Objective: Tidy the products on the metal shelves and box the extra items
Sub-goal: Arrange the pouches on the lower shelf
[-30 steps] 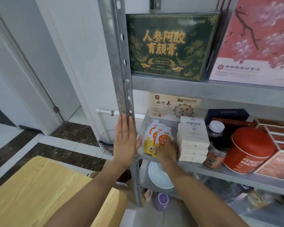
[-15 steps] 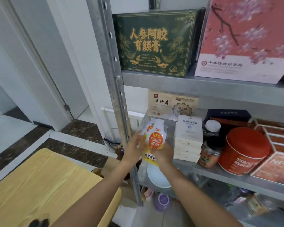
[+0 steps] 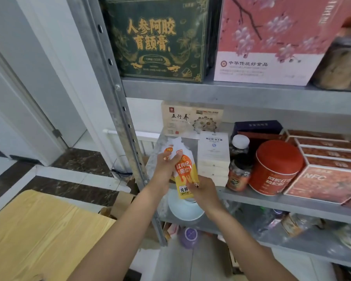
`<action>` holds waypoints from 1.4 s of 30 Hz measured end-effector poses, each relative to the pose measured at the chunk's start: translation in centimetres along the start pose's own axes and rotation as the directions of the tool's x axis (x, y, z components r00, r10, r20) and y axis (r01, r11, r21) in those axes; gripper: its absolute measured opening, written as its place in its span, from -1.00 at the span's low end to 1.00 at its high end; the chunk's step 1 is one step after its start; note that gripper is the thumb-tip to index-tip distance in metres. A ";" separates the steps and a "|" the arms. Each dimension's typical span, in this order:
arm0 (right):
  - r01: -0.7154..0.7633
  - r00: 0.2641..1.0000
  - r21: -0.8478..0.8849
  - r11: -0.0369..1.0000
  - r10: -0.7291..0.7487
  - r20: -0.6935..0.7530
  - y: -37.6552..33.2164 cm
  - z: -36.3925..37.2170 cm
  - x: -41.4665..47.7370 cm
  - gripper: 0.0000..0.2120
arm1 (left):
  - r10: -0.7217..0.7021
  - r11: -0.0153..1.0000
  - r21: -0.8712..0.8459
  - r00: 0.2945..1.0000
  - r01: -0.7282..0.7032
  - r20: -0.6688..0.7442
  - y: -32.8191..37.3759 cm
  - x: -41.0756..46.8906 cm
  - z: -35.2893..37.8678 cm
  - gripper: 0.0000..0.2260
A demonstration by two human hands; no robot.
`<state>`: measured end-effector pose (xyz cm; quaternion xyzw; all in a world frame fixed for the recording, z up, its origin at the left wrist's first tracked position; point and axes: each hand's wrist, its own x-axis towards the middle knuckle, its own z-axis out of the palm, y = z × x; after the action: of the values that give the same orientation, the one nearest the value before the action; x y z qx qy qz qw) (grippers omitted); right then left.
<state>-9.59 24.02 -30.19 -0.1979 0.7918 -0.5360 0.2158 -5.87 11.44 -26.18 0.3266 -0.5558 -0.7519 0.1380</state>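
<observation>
Head view, nearest first: the pale yellow wood-grain tabletop (image 3: 39, 230) sits at your lower left, beside the grey perforated metal shelf upright (image 3: 118, 98). Your left hand (image 3: 165, 171) has its fingers curled round the upper part of a small bunch of orange, yellow and white drink pouches (image 3: 185, 173), thumb lying across the front. Your right hand (image 3: 205, 189) pinches the bunch at its lower right corner. You hold the pouches upright just in front of the left end of the middle shelf (image 3: 272, 201). The front pouch reads "红枸杞原浆", with "纯鲜" lower down; the one behind shows "NFC".

Below your hands a white round bowl (image 3: 183, 209) lies on the lower shelf. On the middle shelf, just right of the pouches, stands a stack of white flat boxes (image 3: 213, 159), whose print is too small to read. Next come two small jars (image 3: 238, 173), then a red round tin (image 3: 276, 167) marked "阿胶红" and "枸杞粉", then flat red boxes (image 3: 322, 179) marked "NFC". At the back stands a beige box (image 3: 190, 118) reading "五行养".

On the top shelf a dark green and gold box (image 3: 160, 37) reads "人参阿胶育颜膏". Beside it a pink blossom-printed box (image 3: 272, 37) reads "中华传统好食品".
</observation>
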 end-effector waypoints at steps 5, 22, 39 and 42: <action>0.165 0.963 -0.625 0.763 -0.262 -0.065 -1.0 2.0 -0.4 -0.52 | 0.014 0.999 -0.032 0.993 -0.010 0.113 -0.6 -1.0 1.1 -0.86; 0.221 0.641 -0.733 0.643 -0.662 -0.388 -0.7 4.4 -0.1 -0.80 | -0.091 0.996 0.028 0.963 0.087 0.253 1.5 0.7 -3.0 -0.63; -0.187 0.931 0.467 0.864 0.308 -0.196 0.7 6.0 1.2 -0.90 | 0.083 0.959 0.265 0.994 -0.098 0.070 -0.8 4.9 -4.6 -0.83; -0.181 0.875 0.489 0.853 0.367 -0.316 1.8 5.8 1.5 -0.94 | 0.213 0.821 0.542 0.977 -0.181 0.004 -2.2 6.8 -4.7 -0.73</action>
<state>-7.72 19.39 -34.04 0.0874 0.6955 -0.6938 0.1652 -7.54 4.81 -31.26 0.3143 -0.7713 -0.5372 0.1332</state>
